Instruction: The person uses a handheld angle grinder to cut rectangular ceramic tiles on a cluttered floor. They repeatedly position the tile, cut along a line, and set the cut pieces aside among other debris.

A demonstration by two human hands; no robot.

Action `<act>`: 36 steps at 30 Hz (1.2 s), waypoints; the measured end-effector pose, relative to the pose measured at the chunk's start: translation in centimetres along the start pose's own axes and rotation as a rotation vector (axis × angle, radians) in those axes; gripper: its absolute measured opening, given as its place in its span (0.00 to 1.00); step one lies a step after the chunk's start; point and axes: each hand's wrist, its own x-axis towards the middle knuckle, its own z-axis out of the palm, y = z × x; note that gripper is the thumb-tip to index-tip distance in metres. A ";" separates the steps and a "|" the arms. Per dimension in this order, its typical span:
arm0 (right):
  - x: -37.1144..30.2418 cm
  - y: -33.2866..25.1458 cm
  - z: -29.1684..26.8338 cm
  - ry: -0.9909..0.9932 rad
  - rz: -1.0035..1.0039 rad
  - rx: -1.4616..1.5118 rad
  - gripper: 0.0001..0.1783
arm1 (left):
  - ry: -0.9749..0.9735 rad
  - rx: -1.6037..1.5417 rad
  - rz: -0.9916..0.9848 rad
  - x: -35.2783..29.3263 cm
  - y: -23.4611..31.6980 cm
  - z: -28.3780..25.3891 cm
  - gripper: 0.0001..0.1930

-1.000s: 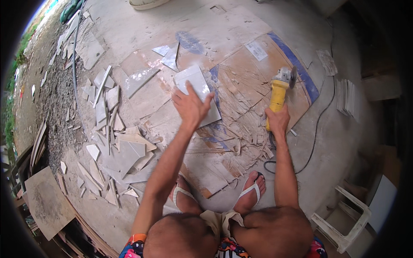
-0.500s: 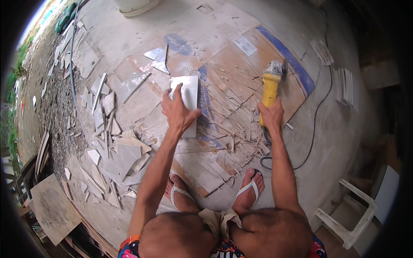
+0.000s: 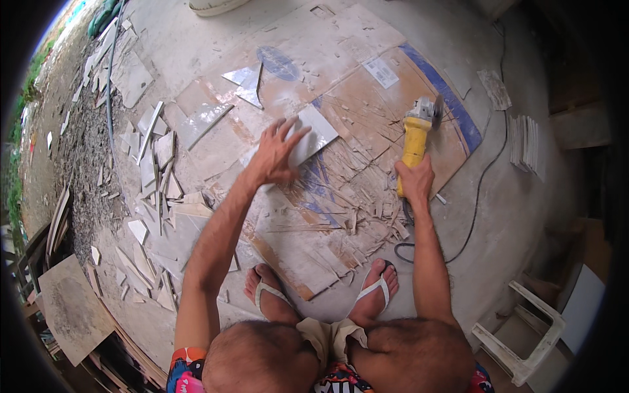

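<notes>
My right hand is wrapped round the yellow body of an angle grinder. The grinder's grey head and disc point away from me, over the cardboard. Fingers spread, my left hand is over a white rectangular tile that lies slanted on the cardboard. The hand hides the middle of the tile, and whether the fingertips press on it I cannot tell. Below both hands is a dusty flattened cardboard sheet strewn with thin tile strips.
Broken tile pieces lie heaped on the left, beside a hose. A black cord runs along the right, near a stack of tile strips. A white plastic stool lies at lower right. My sandalled feet flank the cardboard's near edge.
The white tile has turned clockwise, from nearly upright in the picture to slanted. My left hand has turned with it and shifted slightly nearer. My right hand still holds the grinder.
</notes>
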 end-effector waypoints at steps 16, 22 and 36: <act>-2.3 -4.3 -0.8 -0.042 -0.046 -0.043 0.31 | -0.071 -0.169 0.099 0.7 1.0 -2.3 0.63; -7.5 -8.0 -0.6 -0.301 -0.170 0.285 0.32 | -0.057 -0.177 0.134 0.5 -0.7 -0.8 0.62; -12.0 -10.2 5.2 -0.393 -0.166 0.207 0.34 | 0.230 -0.498 -0.111 -2.4 1.8 -0.2 0.39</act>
